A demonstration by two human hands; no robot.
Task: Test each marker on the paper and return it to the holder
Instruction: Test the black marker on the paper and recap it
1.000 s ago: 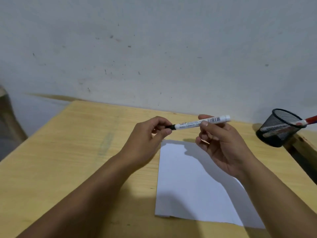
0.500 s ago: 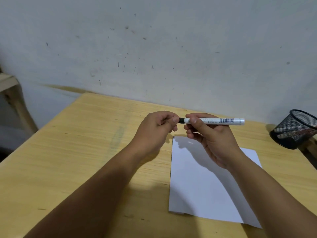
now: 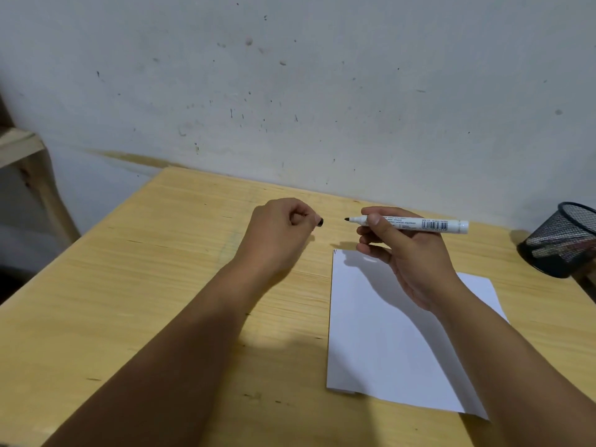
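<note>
My right hand (image 3: 406,253) grips a white marker (image 3: 419,224) held level above the far end of the paper, its bare black tip pointing left. My left hand (image 3: 280,233) is closed around the marker's black cap (image 3: 320,222), only the cap's end showing between the fingers, a short gap away from the tip. A white sheet of paper (image 3: 380,343) lies on the wooden table under my right forearm, with a small dark mark at its far left corner. The black mesh holder (image 3: 561,243) stands at the right edge, with other markers inside it.
The light wooden table (image 3: 161,285) ends against a grey-white wall at the back. A wooden frame (image 3: 29,162) stands off the table's left side. The table's left half is bare wood.
My left hand has pulled the cap off the marker and moved left; the black tip is now exposed. The view has shifted, so the holder sits further right.
</note>
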